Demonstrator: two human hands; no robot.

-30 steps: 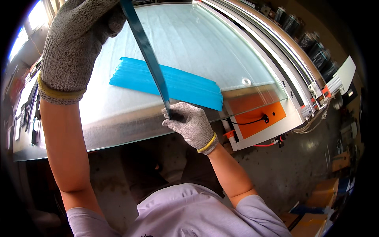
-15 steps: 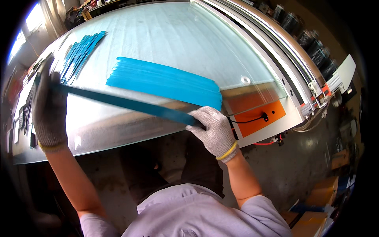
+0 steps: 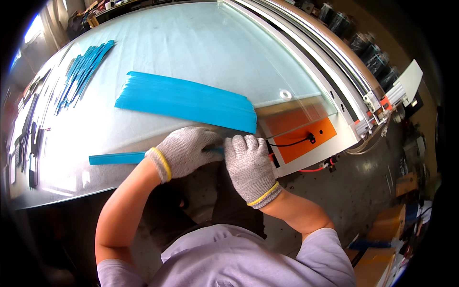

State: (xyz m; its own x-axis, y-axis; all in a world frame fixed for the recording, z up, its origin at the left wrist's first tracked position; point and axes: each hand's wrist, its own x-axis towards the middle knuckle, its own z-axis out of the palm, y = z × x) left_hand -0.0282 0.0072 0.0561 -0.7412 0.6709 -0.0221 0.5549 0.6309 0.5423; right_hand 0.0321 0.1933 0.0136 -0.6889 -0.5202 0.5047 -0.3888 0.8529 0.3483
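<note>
Both my hands wear grey knitted gloves with yellow cuffs. A long flat blue strip (image 3: pixel 117 158) lies low over the table's near edge, its left end sticking out past my left hand (image 3: pixel 186 150). That hand is closed around the strip, and a bit of blue shows between its thumb and fingers. My right hand (image 3: pixel 248 165) is folded over the strip's right end, which it hides. Just beyond my hands, a neat stack of similar blue strips (image 3: pixel 186 100) rests on the glass-topped table (image 3: pixel 191 38).
A looser bunch of thin blue strips (image 3: pixel 83 71) lies at the far left. Dark and pale strips (image 3: pixel 33 138) line the left edge. On the right are an orange panel (image 3: pixel 306 143) with a black cable, a white ring (image 3: pixel 285 94) and a metal rail (image 3: pixel 306 52). Cardboard boxes (image 3: pixel 382 225) stand lower right.
My left hand has come from the far left to beside my right hand, sliding along or regripping the strip. The strip has dropped toward the table, its left end now free.
</note>
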